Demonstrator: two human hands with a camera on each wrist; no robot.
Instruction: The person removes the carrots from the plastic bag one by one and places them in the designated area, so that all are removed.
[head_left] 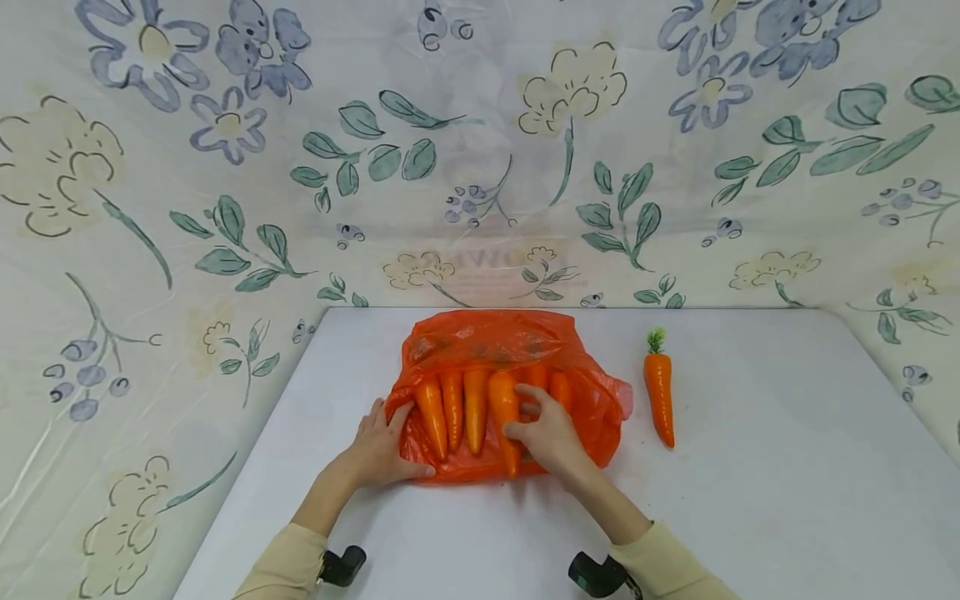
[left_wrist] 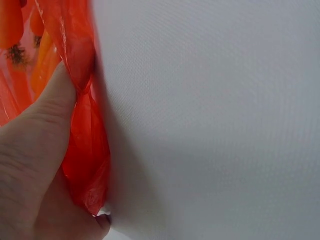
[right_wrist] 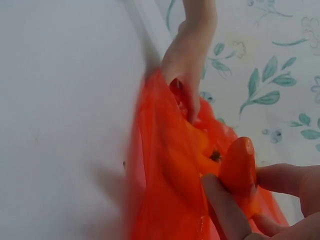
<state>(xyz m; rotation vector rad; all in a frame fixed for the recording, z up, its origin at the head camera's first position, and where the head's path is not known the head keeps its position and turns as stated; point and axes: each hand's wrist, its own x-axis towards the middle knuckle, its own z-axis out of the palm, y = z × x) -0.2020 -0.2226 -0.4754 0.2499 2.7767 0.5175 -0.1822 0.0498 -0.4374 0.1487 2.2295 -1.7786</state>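
A red plastic bag [head_left: 495, 333] lies on the white table with several orange carrots [head_left: 431, 417] in its open mouth. My left hand [head_left: 375, 450] grips the bag's left edge; in the left wrist view the thumb [left_wrist: 57, 92] lies inside the film and the other fingers are mostly hidden. Over the bag's opening, my right hand [head_left: 551, 429] pinches one carrot [head_left: 504, 400] between thumb and fingers. The right wrist view shows this carrot's rounded tip [right_wrist: 240, 162] pointing up between the fingertips. Its upper end is among the other carrots at the bag.
One carrot [head_left: 660, 396] with a green leafy top lies on the table [head_left: 765, 467] to the right of the bag. A floral sheet [head_left: 480, 167] hangs behind the table and along its sides. Dark wrist cameras [head_left: 596, 575] sit at both sleeves.
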